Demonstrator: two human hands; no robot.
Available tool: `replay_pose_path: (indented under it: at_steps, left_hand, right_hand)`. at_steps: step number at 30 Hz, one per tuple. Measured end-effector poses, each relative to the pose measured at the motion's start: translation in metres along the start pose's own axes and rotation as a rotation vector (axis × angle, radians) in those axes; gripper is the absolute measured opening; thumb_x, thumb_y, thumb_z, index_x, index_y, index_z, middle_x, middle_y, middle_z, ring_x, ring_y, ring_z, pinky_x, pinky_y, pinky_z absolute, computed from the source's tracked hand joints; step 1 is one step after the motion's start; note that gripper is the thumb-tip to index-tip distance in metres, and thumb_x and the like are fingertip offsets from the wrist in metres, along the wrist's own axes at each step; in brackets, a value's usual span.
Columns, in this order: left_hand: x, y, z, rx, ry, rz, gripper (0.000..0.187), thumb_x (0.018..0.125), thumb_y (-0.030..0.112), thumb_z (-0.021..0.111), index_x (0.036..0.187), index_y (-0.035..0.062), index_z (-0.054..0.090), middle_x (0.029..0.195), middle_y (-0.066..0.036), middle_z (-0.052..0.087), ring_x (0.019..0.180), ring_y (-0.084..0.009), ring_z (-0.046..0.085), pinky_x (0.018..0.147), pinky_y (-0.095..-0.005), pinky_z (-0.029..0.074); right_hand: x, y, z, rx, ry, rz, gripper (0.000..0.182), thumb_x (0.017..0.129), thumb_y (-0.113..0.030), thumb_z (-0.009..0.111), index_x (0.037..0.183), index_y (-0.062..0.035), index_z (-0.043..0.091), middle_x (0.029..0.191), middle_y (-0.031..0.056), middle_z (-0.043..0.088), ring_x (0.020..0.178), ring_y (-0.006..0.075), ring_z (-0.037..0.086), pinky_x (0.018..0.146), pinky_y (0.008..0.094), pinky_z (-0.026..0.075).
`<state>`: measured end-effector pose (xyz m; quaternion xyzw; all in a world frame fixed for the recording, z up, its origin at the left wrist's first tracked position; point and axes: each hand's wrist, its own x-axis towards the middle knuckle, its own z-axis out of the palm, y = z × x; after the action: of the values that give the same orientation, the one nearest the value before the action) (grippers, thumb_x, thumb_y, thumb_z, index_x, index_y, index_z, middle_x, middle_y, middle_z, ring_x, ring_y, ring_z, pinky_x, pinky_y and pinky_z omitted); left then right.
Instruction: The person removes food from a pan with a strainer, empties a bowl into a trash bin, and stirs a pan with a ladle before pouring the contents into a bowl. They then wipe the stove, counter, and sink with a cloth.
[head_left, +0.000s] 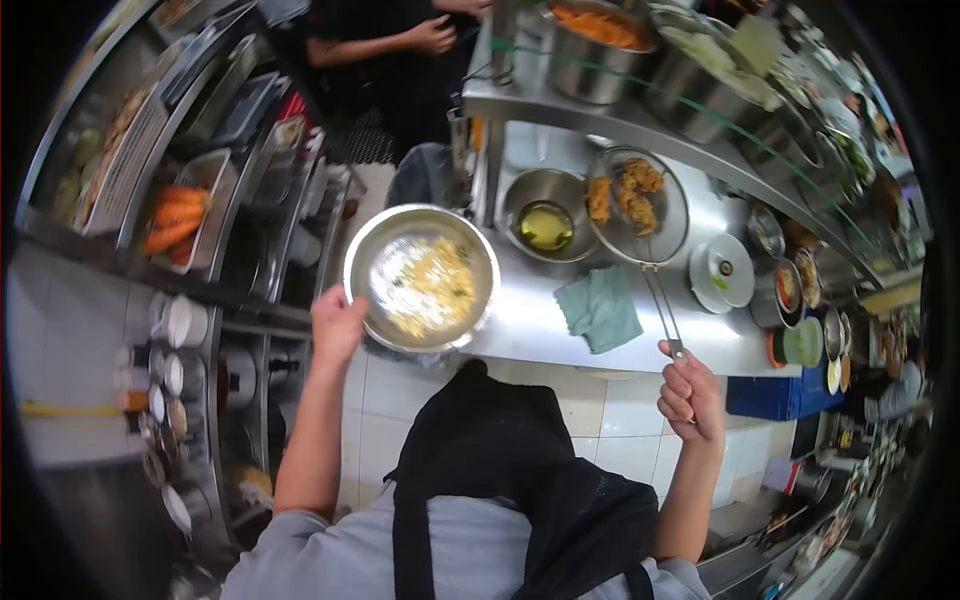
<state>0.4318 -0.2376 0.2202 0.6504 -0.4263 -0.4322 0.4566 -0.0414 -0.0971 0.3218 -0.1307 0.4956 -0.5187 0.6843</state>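
Note:
My left hand (340, 325) grips the rim of a round metal bowl (372, 285), which holds yellowish bits with some green pieces. On the right, my right hand (692, 395) is closed around the handle of a wire strainer (672, 200). Several pieces of browned fried food (640, 190) lie in the strainer. Just left of it, a steel bowl (517, 190) with yellow liquid (546, 227) stands on the metal counter (510, 330). A folded green cloth (600, 308) lies on the counter between my two hands.
White plates (722, 272) and small bowls stand at the counter's right. Above the counter, a shelf (640, 125) bears steel pots. Left are racks with a basket of carrots (178, 218) and jars. Beyond the bowl are a bin (420, 178) and another person's hand (432, 37).

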Motion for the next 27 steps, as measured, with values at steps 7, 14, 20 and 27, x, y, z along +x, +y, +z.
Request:
replay_pose_path:
  at_steps: [7,14,20,27]
  left_hand:
    - [0.058,-0.046,-0.012,0.976,0.147,0.929,0.012,0.079,0.009,0.064,0.071,0.0085,0.055,0.067,-0.012,0.059,0.063,-0.0343,0.062,0.057,-0.0467,0.049]
    - [0.136,-0.113,-0.011,1.327,-0.063,1.016,0.007,0.078,0.012,0.061,0.072,0.0136,0.059,0.066,-0.007,0.061,0.064,-0.0269,0.065,0.058,-0.0426,0.049]
    - [0.151,-0.088,-0.010,1.346,-0.018,1.072,0.001,0.077,0.015,0.063,0.077,0.0145,0.062,0.066,-0.005,0.062,0.068,-0.0249,0.066,0.062,-0.0410,0.049]
    - [0.159,-0.075,0.004,1.356,-0.115,1.082,0.001,0.078,0.014,0.062,0.078,0.0136,0.062,0.072,-0.006,0.064,0.069,-0.0252,0.067,0.064,-0.0402,0.051]
  right_hand:
    - [0.016,-0.003,0.008,-0.010,-0.048,-0.007,0.033,0.103,-0.011,0.047,0.132,0.0041,0.051,0.061,-0.0041,0.039,0.036,0.0038,0.028,0.034,0.0207,0.023]
    - [0.013,-0.007,0.031,-0.050,0.007,-0.024,0.033,0.103,-0.011,0.047,0.132,0.0048,0.051,0.061,-0.0037,0.039,0.036,0.0038,0.029,0.032,0.0205,0.022]
    - [0.008,-0.003,0.037,-0.031,-0.040,-0.034,0.034,0.103,-0.011,0.046,0.133,0.0055,0.049,0.061,-0.0032,0.039,0.036,0.0040,0.029,0.032,0.0207,0.023]
    - [0.010,-0.003,0.050,-0.069,0.034,-0.007,0.034,0.103,-0.010,0.045,0.134,0.0046,0.049,0.061,-0.0037,0.038,0.036,0.0040,0.028,0.033,0.0208,0.022]
